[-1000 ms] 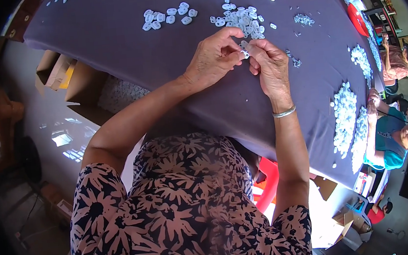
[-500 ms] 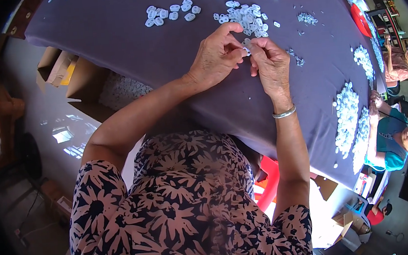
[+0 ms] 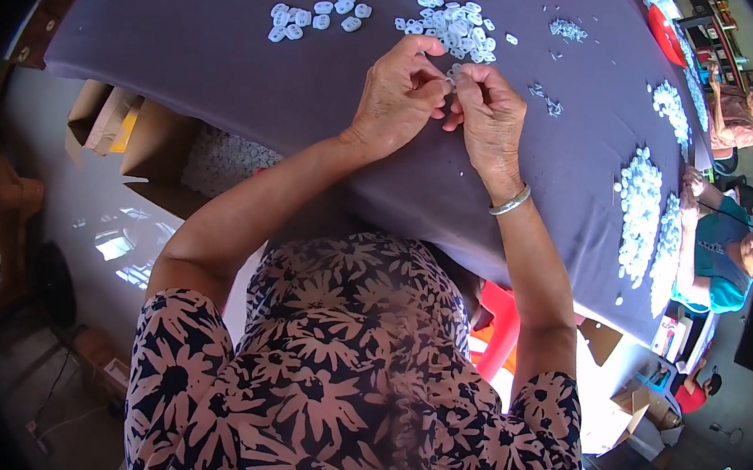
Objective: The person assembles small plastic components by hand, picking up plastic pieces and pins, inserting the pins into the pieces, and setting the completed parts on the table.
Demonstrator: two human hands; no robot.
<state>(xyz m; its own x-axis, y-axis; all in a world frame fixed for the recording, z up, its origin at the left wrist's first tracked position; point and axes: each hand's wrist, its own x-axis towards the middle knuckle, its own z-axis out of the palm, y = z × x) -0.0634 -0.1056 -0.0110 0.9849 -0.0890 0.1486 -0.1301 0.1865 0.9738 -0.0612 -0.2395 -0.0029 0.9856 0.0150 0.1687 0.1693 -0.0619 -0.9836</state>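
Observation:
Over the dark cloth my hands meet fingertip to fingertip. My left hand (image 3: pixel 399 95) pinches a small white plastic piece (image 3: pixel 449 84), mostly hidden by the fingers. Thumb and forefinger of my right hand (image 3: pixel 490 120) are closed at the same piece; whether they hold something tiny besides it cannot be made out. Just beyond the fingertips lies a pile of white oval plastic pieces (image 3: pixel 466 31) with holes. Farther left sits a looser group of similar pieces (image 3: pixel 322 22). To the right of my right hand are small metallic-looking bits (image 3: pixel 553 107), with a larger heap of them (image 3: pixel 567 31) farther off.
A dark purple-grey cloth (image 3: pixel 224 59) covers the table. Long heaps of white pieces (image 3: pixel 640 214) lie at the right, where a person in teal (image 3: pixel 720 247) works. An open cardboard box (image 3: pixel 225 163) of white pieces stands below the left edge. A red stool (image 3: pixel 499 332) shows beneath.
My right hand has shifted slightly left and its wrist has turned, bringing it closer against the left fingertips. The small white piece is now more covered by the fingers.

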